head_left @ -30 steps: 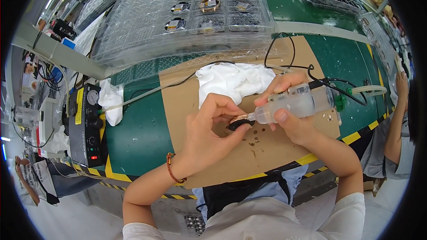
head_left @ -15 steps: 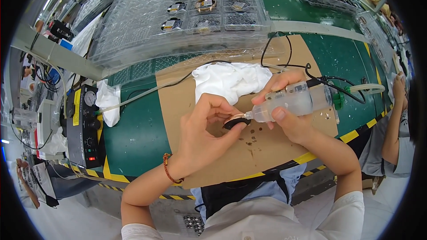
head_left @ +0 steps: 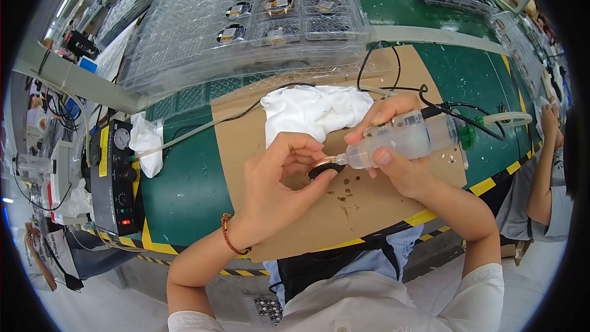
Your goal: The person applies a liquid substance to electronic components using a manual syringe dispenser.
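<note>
Between the thumb and fingers of my left hand (head_left: 279, 181) is a small round black part (head_left: 324, 168) with a copper-coloured edge, held tilted. My right hand (head_left: 399, 157) is wrapped round a translucent dispensing syringe (head_left: 410, 146), which lies nearly level. Its narrow tip meets the rim of the round part; whether anything flows from it is too small to see. A green cap with a clear hose closes the syringe's right end. Below both hands lies a brown cardboard sheet (head_left: 295, 233) with dark spots. Just beyond them is a crumpled white cloth (head_left: 316, 110).
A black dispenser box (head_left: 115, 178) with a gauge and a lit red switch stands at left, its hose crossing the cardboard. Stacked clear plastic trays (head_left: 184, 43) hold several round parts at the back. Black cable (head_left: 424, 91) loops behind my right hand. Co-workers sit at both sides.
The view has shifted slightly. My hands keep nearly the same pose, with the syringe tip still at the rim of the round part.
</note>
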Demonstrator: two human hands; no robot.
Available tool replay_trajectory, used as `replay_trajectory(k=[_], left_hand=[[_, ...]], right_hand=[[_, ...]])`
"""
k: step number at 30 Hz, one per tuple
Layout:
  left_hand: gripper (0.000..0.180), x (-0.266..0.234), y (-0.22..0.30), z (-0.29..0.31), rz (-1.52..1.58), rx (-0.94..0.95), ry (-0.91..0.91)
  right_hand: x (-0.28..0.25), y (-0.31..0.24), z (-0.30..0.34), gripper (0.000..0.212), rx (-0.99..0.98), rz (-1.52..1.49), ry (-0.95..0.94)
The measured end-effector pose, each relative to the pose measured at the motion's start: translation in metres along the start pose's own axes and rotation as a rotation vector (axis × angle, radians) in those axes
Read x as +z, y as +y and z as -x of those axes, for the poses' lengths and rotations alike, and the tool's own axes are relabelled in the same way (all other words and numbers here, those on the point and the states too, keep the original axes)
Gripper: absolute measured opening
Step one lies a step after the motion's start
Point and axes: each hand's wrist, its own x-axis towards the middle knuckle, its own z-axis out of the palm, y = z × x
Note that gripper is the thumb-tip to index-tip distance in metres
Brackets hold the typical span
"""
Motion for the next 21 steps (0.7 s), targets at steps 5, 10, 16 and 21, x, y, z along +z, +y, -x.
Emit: replay_trajectory(k=[5, 10, 16, 21], left_hand=[[0.038, -0.0015, -0.0035, -0.0007, -0.020, 0.016, -0.038], [0.033, 0.0009, -0.0026, -0.0032, -0.126, 0.147, -0.001], [0.023, 0.0001, -0.0026, -0.0027, -0.180, 0.161, -0.016], [0.023, -0.0005, -0.0006, -0.0034, -0.164, 0.167, -0.017]], right_hand=[[-0.0014, -0.0007, 0.0008, 0.034, 0.041, 0.040, -0.006], [-0.0011, -0.0019, 0.0011, 0.033, 0.049, 0.038, -0.005], [-0.0004, -0.0014, 0.0016, 0.032, 0.047, 0.015, 0.004], [0.0004, -0.0014, 0.0016, 0.033, 0.056, 0.023, 0.017]])
